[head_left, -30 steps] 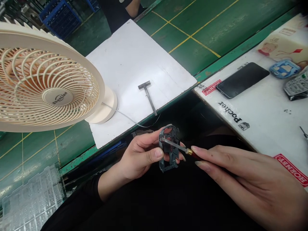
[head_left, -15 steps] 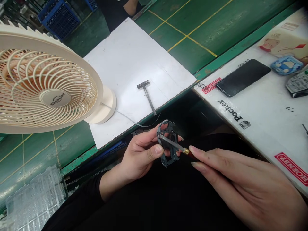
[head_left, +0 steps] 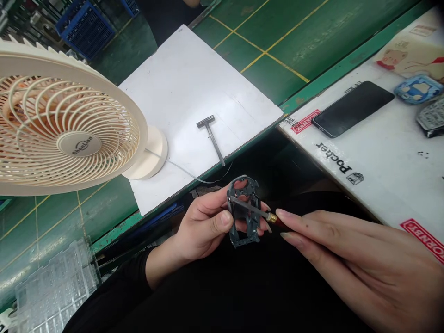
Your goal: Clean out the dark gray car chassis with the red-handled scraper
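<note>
My left hand [head_left: 206, 222] grips a dark grey frame-like part [head_left: 255, 208] with a rounded upper end and open cut-outs. Thumb and fingers clasp its left side, and more fingertips show behind it on the right. Between thumb and fingertips, my right hand [head_left: 350, 249] holds a small file-like hand tool [head_left: 255, 209] with a narrow grey metal blade, a brass collar and a red handle. The blade lies across the part's opening, its tip at the upper left inner edge. Most of the handle is hidden by my fingers.
A beige fan [head_left: 79, 138] stands at left on a white board [head_left: 183, 78], its cable crossing the board. A T-shaped metal tool [head_left: 212, 138] lies there. At right, a phone [head_left: 354, 109] and a blue case [head_left: 418, 89] rest on a printed surface. Clear plastic trays [head_left: 57, 286] sit lower left.
The part is turned slightly, so its opening faces me more. Both hands have shifted a little, the right one rightward with the tool. My view has moved slightly.
</note>
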The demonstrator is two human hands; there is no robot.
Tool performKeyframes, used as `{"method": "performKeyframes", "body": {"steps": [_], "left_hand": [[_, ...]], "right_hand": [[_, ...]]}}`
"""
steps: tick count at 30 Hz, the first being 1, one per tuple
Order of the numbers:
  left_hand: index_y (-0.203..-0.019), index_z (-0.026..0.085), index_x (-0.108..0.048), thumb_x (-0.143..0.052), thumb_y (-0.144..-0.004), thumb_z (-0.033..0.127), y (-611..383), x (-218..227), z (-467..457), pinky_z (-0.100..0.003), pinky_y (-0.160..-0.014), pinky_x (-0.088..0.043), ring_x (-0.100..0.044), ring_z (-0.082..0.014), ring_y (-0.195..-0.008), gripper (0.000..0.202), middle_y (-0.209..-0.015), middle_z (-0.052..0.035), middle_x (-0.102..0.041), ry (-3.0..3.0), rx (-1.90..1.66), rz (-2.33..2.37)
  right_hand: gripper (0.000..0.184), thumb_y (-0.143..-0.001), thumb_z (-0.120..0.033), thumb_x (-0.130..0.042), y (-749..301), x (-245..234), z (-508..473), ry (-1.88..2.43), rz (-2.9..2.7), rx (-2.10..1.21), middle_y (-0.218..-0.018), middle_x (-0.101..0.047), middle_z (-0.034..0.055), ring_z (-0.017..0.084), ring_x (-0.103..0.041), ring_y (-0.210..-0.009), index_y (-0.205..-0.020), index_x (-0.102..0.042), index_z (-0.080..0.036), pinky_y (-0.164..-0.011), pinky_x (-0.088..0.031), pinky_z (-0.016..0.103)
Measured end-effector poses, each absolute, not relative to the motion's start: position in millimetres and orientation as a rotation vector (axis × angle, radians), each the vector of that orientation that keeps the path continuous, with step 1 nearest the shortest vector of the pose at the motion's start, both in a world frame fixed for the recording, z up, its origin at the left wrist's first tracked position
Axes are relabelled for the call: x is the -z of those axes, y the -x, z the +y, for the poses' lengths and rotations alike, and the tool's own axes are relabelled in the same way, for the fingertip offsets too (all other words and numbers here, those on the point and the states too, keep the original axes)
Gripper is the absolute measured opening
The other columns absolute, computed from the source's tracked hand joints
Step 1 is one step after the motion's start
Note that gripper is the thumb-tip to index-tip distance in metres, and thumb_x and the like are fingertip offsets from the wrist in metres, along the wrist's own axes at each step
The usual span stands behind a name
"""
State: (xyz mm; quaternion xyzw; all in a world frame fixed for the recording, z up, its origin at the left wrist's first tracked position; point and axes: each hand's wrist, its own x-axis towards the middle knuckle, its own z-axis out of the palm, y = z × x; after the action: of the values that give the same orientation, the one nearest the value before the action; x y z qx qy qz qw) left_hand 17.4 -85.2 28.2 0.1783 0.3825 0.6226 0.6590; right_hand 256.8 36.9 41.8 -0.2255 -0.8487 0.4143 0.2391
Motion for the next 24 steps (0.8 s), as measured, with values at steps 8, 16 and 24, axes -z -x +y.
{"method": "performKeyframes", "body": {"steps": [8, 16, 24], "left_hand": [[-0.156, 0.027, -0.081, -0.081, -0.112, 0.039, -5, -27, -95, -0.042, -0.104, -0.07, -0.087, -0.0297, -0.113, 0.045, -0.13, -0.014, -0.088, -0.594, -1.287, 0.968], [-0.16, 0.027, -0.078, -0.08, -0.113, 0.037, -8, -25, -92, -0.043, -0.111, -0.067, -0.084, -0.0292, -0.118, 0.048, -0.134, -0.0137, -0.087, -0.738, -1.352, 1.059], [-0.163, 0.028, -0.076, -0.082, -0.112, 0.034, -7, -18, -94, -0.045, -0.113, -0.066, -0.086, -0.0293, -0.115, 0.053, -0.141, -0.0162, -0.087, -0.759, -1.393, 1.106]], "right_hand": [[0.045, -0.115, -0.014, -0.071, -266, -43, 44, 0.583, -2.386, -1.043, -0.125, -0.088, -0.0026, 0.014, -0.085, -0.1, -0.156, -0.075, -0.034, -0.094, -0.068, 0.022], [0.043, -0.115, -0.015, -0.072, -261, -44, 42, 0.624, -2.346, -1.113, -0.119, -0.088, -0.005, 0.009, -0.083, -0.095, -0.153, -0.076, -0.034, -0.088, -0.066, 0.016], [0.043, -0.114, -0.012, -0.073, -256, -43, 36, 0.667, -2.301, -1.13, -0.122, -0.088, -0.0034, 0.012, -0.085, -0.102, -0.151, -0.078, -0.034, -0.091, -0.068, 0.02]]}}
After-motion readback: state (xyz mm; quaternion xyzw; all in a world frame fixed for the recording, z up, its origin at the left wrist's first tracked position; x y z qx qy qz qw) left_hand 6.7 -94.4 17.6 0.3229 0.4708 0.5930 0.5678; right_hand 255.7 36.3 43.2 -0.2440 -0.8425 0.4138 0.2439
